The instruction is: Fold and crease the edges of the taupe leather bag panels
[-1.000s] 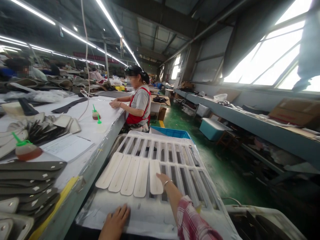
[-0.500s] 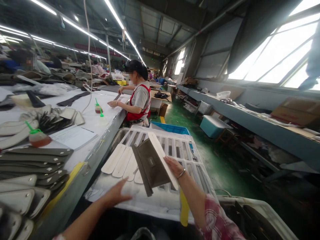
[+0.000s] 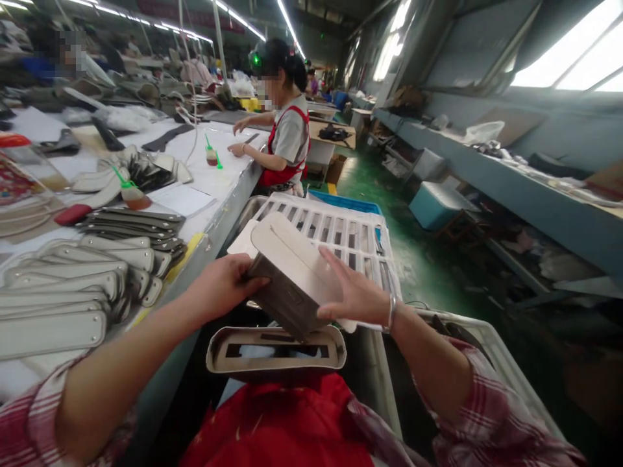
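A grey-brown bag piece (image 3: 287, 295) with a long cream panel with rounded ends on top is held tilted in front of me. A small plate marks its dark front. My left hand (image 3: 233, 280) pinches its left end, thumb on the dark side. My right hand (image 3: 357, 292) is at the right end, its blurred fingers stretched over the cream panel and its thumb by the dark front. Just below, above my red apron, sits a second bag piece (image 3: 335, 344), its cream oval rim facing up around a long slot.
A white slotted rack (image 3: 357, 241) stands ahead. On the left table (image 3: 233, 175) lie stacked cream strips (image 3: 53, 334), dark strips (image 3: 131, 224) and a green-tipped bottle (image 3: 131, 194). A person (image 3: 292, 130) in a red apron works beyond. A bin (image 3: 491, 337) stands right.
My left hand has come in and taken hold of the bag piece. The piece has turned, cream panel upward, and moved closer. The view has tilted down, showing the second bag piece.
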The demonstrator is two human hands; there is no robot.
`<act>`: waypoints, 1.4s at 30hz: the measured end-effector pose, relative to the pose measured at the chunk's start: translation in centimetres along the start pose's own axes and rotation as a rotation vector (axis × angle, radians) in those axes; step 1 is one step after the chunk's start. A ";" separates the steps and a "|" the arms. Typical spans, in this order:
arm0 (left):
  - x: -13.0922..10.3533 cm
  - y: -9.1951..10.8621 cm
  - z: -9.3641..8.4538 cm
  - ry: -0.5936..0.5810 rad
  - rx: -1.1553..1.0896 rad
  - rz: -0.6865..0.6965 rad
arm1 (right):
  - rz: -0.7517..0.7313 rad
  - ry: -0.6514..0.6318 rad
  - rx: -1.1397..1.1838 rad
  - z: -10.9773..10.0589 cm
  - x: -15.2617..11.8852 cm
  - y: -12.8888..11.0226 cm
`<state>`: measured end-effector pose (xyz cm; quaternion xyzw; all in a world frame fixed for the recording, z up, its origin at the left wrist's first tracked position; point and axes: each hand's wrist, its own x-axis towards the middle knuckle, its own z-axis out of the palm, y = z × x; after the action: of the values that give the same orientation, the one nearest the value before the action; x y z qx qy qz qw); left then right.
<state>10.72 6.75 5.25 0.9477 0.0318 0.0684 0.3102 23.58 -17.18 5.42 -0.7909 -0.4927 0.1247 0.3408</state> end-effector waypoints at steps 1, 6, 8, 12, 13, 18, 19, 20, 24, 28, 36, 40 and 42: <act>-1.1 0.6 -0.1 0.032 0.081 0.023 | 0.008 0.003 -0.073 0.5 -1.2 -0.9; -5.0 2.1 0.4 0.085 0.292 0.091 | 0.046 0.086 -0.280 4.0 -4.0 -2.5; -6.0 1.9 1.3 0.072 0.294 0.083 | 0.033 0.083 -0.320 5.1 -4.2 -2.1; -7.4 0.9 3.8 0.023 0.274 0.077 | -0.026 0.028 -0.374 6.2 -4.6 -0.6; -7.6 0.5 4.3 0.011 0.270 0.087 | -0.047 0.032 -0.397 6.3 -4.7 -0.2; -9.1 -3.2 4.5 0.018 0.143 0.000 | -0.145 -0.053 -0.556 6.8 -5.3 0.9; -9.6 -4.3 4.1 0.077 0.077 -0.070 | -0.154 -0.075 -0.593 6.9 -5.2 0.9; -10.2 -5.3 3.9 0.153 -0.007 -0.154 | -0.166 -0.089 -0.628 7.1 -5.0 0.9; -12.6 -7.9 4.4 0.369 -0.456 -0.474 | -0.285 -0.158 -0.768 8.6 -3.9 -0.2; -13.3 -7.4 7.4 0.384 -0.754 -0.555 | -0.416 -0.295 -0.842 10.3 -3.4 -0.9; -12.3 -7.6 9.9 0.255 -0.469 -0.476 | -0.400 -0.495 -0.878 10.6 -3.6 -0.7; -11.4 -6.6 8.7 0.262 0.032 -0.364 | -0.320 -0.559 -0.867 12.0 -2.6 -1.2; -11.0 -4.8 8.5 0.269 0.257 -0.222 | -0.274 -0.588 -0.839 12.5 -2.1 -1.3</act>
<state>1.08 4.50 -5.60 0.9524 0.1854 0.1550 0.1856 15.03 -13.47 -3.22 -0.7194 -0.6738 0.0877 -0.1441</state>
